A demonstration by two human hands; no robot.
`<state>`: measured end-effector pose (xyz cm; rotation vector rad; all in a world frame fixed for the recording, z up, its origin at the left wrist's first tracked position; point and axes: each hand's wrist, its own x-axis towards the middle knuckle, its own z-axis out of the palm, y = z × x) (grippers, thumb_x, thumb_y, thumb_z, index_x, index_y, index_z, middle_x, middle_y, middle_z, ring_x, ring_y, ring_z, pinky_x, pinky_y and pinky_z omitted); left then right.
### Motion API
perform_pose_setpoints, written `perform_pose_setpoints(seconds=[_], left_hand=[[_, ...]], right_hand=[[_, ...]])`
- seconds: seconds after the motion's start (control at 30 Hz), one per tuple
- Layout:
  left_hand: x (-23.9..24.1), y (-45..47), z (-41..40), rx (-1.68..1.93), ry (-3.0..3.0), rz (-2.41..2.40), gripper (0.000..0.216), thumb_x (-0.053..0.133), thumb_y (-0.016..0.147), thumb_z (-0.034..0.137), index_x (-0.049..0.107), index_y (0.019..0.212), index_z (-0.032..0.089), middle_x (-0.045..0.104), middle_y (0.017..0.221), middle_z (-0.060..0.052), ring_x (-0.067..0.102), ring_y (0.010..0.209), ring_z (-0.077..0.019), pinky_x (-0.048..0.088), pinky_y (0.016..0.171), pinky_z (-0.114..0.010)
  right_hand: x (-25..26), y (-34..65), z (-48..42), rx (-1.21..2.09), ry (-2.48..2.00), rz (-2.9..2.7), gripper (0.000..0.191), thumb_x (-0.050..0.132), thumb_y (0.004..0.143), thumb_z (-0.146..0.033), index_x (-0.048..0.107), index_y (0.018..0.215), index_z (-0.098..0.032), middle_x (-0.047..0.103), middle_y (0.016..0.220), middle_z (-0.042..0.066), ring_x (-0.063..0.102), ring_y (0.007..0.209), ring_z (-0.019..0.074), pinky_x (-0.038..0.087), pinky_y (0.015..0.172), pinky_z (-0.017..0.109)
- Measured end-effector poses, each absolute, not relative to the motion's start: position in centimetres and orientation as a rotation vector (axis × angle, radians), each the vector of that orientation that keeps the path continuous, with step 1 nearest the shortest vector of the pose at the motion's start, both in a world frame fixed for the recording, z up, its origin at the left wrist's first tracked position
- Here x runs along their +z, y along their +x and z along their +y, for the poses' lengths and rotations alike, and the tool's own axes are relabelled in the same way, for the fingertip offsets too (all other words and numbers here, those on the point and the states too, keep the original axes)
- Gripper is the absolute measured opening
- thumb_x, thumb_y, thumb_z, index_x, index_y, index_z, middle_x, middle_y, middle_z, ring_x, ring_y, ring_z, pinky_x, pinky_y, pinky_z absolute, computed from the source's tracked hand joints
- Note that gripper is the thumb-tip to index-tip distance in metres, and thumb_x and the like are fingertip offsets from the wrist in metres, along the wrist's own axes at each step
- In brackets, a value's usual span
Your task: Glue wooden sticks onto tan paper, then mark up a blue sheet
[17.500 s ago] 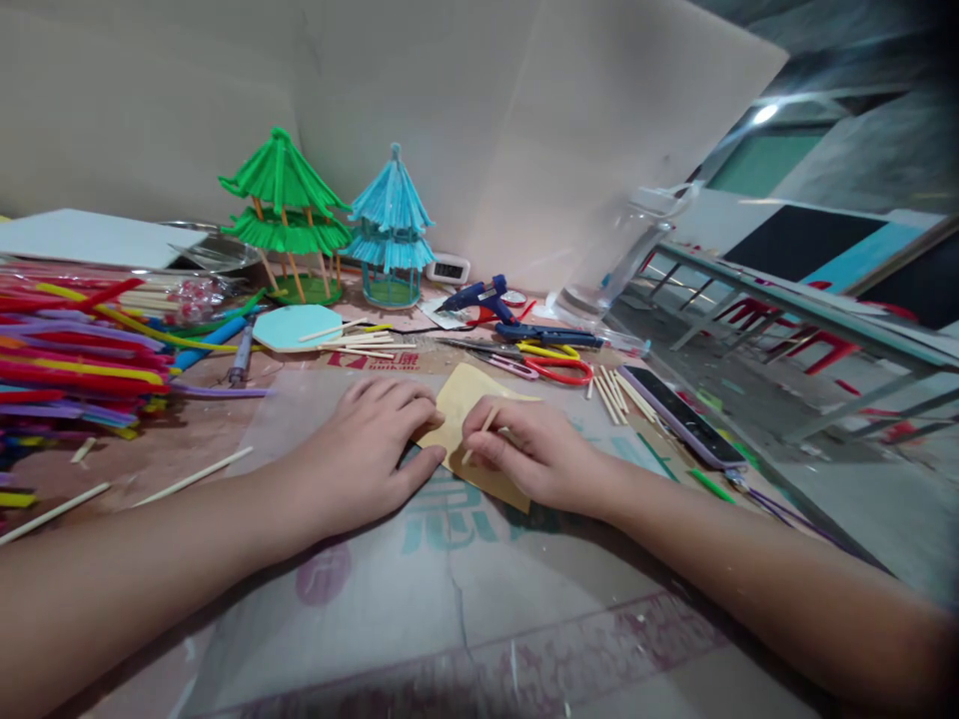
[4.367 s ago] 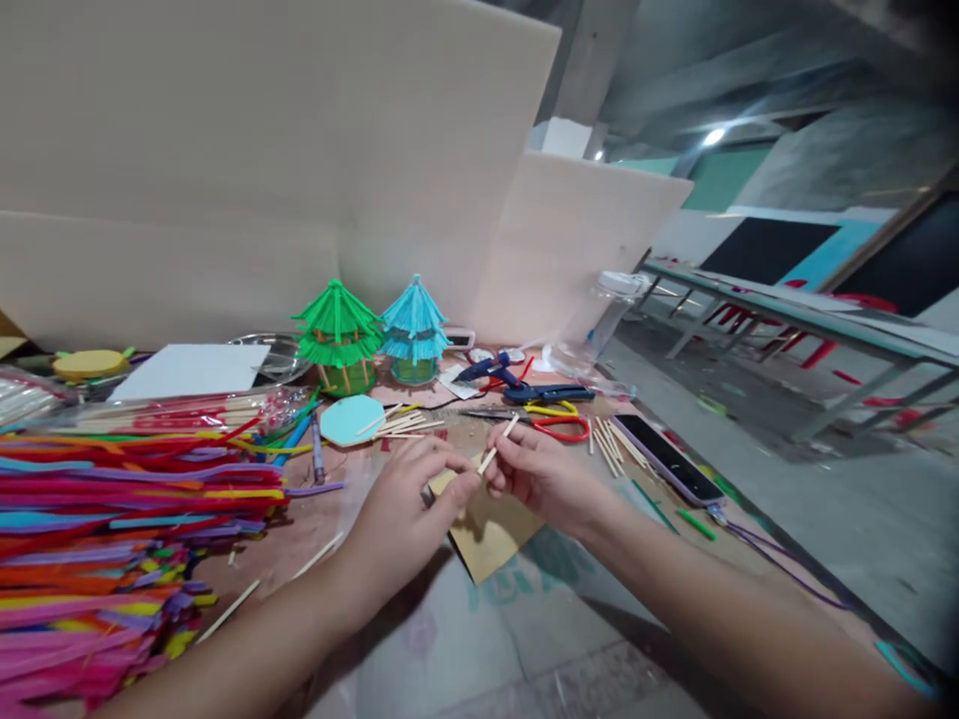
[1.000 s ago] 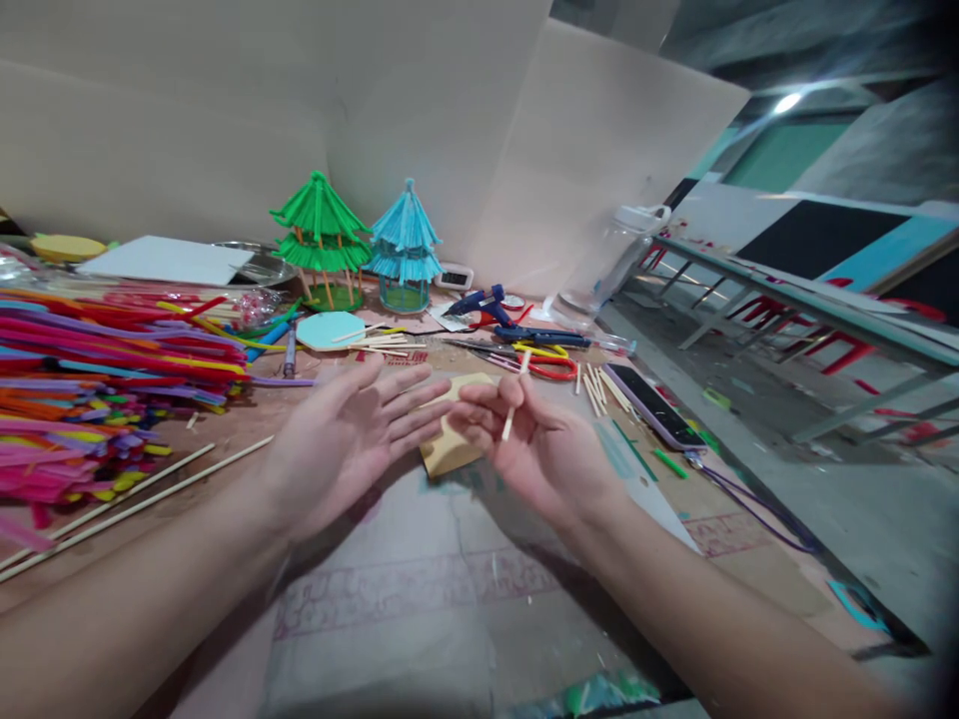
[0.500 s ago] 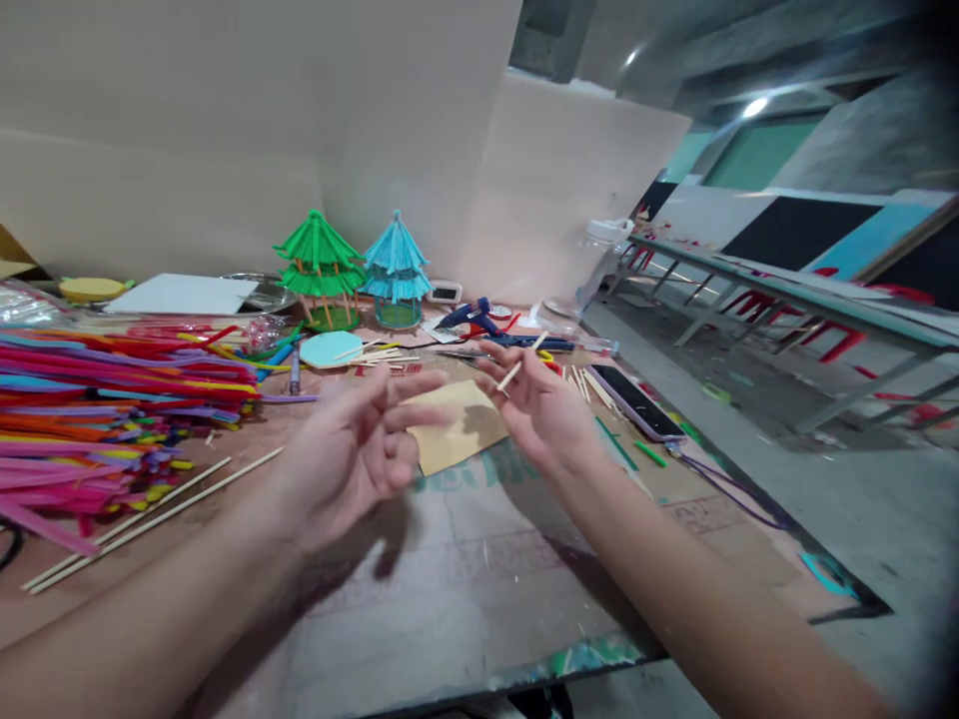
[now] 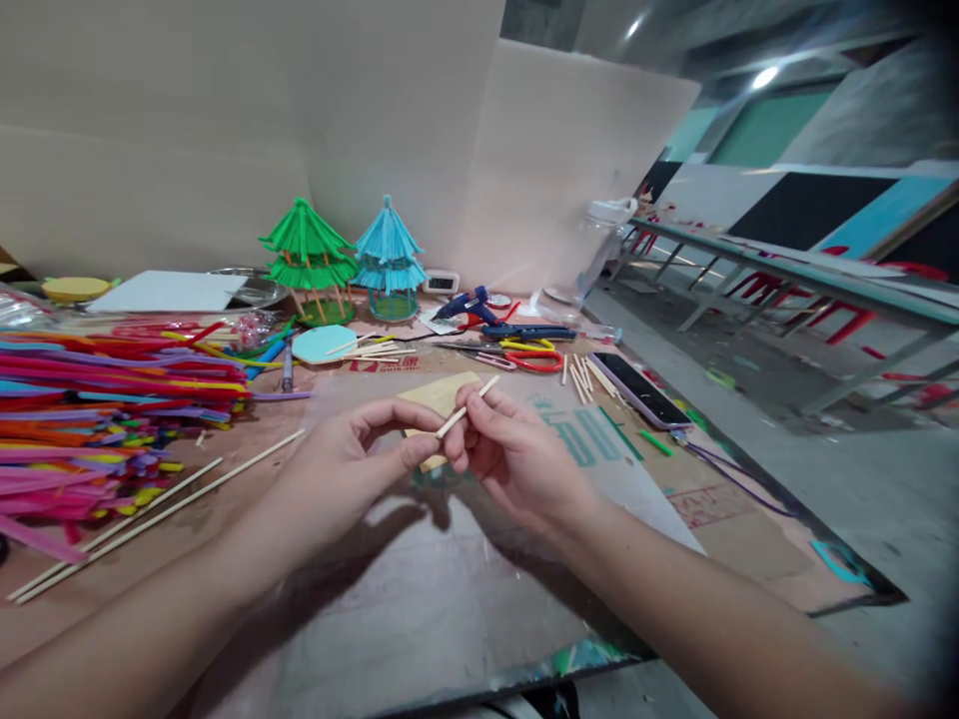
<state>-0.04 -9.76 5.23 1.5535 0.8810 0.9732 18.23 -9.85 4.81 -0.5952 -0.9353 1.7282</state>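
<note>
A short wooden stick is held slantwise above the table between my two hands. My right hand pinches it between thumb and fingers. At its lower end, the thumb and forefinger of my left hand close on the tip. Under the hands lies a sheet of tan paper, partly hidden by them. Beyond it, several cut sticks lie by a pale blue octagonal piece. More short sticks are right of my right hand, near the orange-handled scissors.
Bundled colourful pipe cleaners fill the left side, with two long sticks in front. Behind stand a green pagoda model and a blue one. A glue gun, a plastic bottle and a phone are farther right.
My left hand, loosely spread before, has moved in and taken the lower end of the stick. The right hand has shifted slightly left and lower with the stick. The view has tilted a little.
</note>
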Motion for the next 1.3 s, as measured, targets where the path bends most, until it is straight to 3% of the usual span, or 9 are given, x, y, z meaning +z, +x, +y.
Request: perform_pose_setpoints(seconds=[0.17,0.27,0.47,0.77,1.07,1.3], left_hand=[[4.92,-0.25,-9.93,0.932,1.548,0.937,0.021,0.072,0.089,0.042,0.076,0.09,0.022,0.075,0.093,-0.004,0.067,0.077,-0.0186,0.047,0.054,-0.022],[5.01,-0.24,-9.96,0.921,1.556,0.934,0.026,0.068,0.091,0.046,0.077,0.09,0.022,0.075,0.092,-0.004,0.062,0.067,-0.0155,0.04,0.048,-0.021],[5.46,-0.08,-10.05,0.878,1.594,0.909,0.029,0.063,0.095,0.043,0.076,0.081,0.021,0.072,0.085,-0.002,0.056,0.06,-0.0118,0.037,0.048,-0.021],[5.74,0.49,-10.2,0.867,1.38,0.807,0.025,0.064,0.093,0.039,0.075,0.084,0.019,0.071,0.084,-0.004,0.059,0.062,-0.013,0.045,0.053,-0.021],[5.53,0.15,-10.07,0.854,1.436,0.82,0.027,0.063,0.094,0.039,0.076,0.082,0.02,0.067,0.075,-0.001,0.048,0.051,-0.0089,0.037,0.047,-0.02],[5.78,0.24,-9.8,0.815,1.444,0.821,0.025,0.064,0.093,0.037,0.077,0.082,0.019,0.071,0.086,-0.004,0.055,0.059,-0.0101,0.04,0.049,-0.019]], right_hand=[[4.69,18.39,-9.73,1.723,-0.628,-0.927,0.018,0.07,0.092,-0.033,0.062,0.087,-0.019,0.067,0.06,-0.001,0.058,0.053,0.0107,0.046,0.056,0.019],[4.77,18.38,-9.83,1.733,-0.614,-0.945,0.016,0.067,0.093,-0.032,0.063,0.086,-0.018,0.068,0.06,-0.001,0.058,0.053,0.0106,0.046,0.057,0.02],[4.94,18.18,-10.12,1.719,-0.633,-0.991,0.017,0.069,0.091,-0.034,0.064,0.084,-0.019,0.065,0.059,-0.002,0.055,0.054,0.0106,0.043,0.056,0.02],[4.87,18.33,-9.93,1.684,-0.632,-1.026,0.019,0.07,0.091,-0.036,0.062,0.084,-0.02,0.064,0.061,-0.002,0.054,0.055,0.0113,0.043,0.058,0.022],[5.04,18.28,-10.18,1.669,-0.632,-1.063,0.02,0.072,0.089,-0.037,0.064,0.084,-0.02,0.064,0.061,-0.002,0.054,0.057,0.0125,0.044,0.06,0.024],[4.92,18.35,-10.18,1.677,-0.627,-1.069,0.018,0.069,0.092,-0.036,0.063,0.086,-0.02,0.063,0.064,-0.001,0.056,0.059,0.0122,0.043,0.06,0.023]])
